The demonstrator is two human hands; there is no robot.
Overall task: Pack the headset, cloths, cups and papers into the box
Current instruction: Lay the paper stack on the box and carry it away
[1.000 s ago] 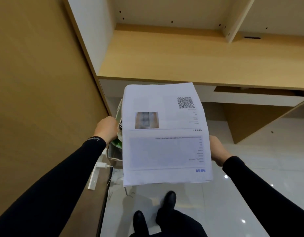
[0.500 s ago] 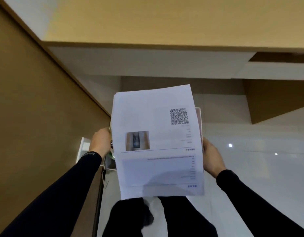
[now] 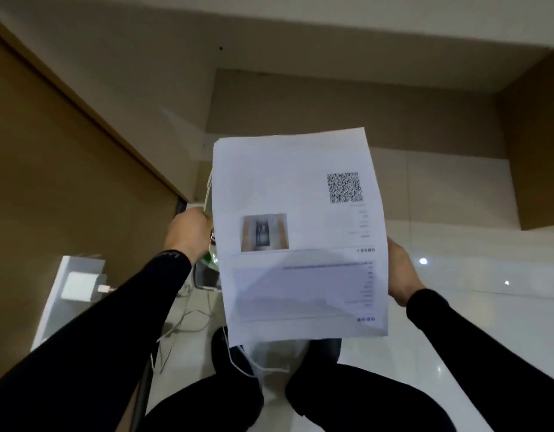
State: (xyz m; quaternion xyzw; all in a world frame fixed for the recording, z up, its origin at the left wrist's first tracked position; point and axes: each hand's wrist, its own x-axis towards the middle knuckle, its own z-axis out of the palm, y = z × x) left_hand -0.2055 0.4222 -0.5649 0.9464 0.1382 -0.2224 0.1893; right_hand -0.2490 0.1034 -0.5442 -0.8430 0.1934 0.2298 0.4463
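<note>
A stack of white printed papers (image 3: 300, 232) with a QR code and a small photo lies on top of the box and hides almost all of it. Only the box's white left edge (image 3: 208, 190) shows beside the sheets. My left hand (image 3: 188, 235) grips the box's left side. My right hand (image 3: 400, 272) holds the right side, its fingers hidden under the sheets. Something green (image 3: 212, 258) peeks out at the left edge under the papers. Headset, cloths and cups are hidden.
A brown wooden panel (image 3: 67, 182) rises on the left. Below it a white charger (image 3: 79, 286) sits on a white ledge, its thin cables (image 3: 182, 319) trailing over the glossy floor (image 3: 472, 275). My legs and a dark shoe (image 3: 226, 353) are underneath.
The view has tipped downward: the desk top has slid out at the top, and the charger and my legs have come into view. Both hands keep the same hold.
</note>
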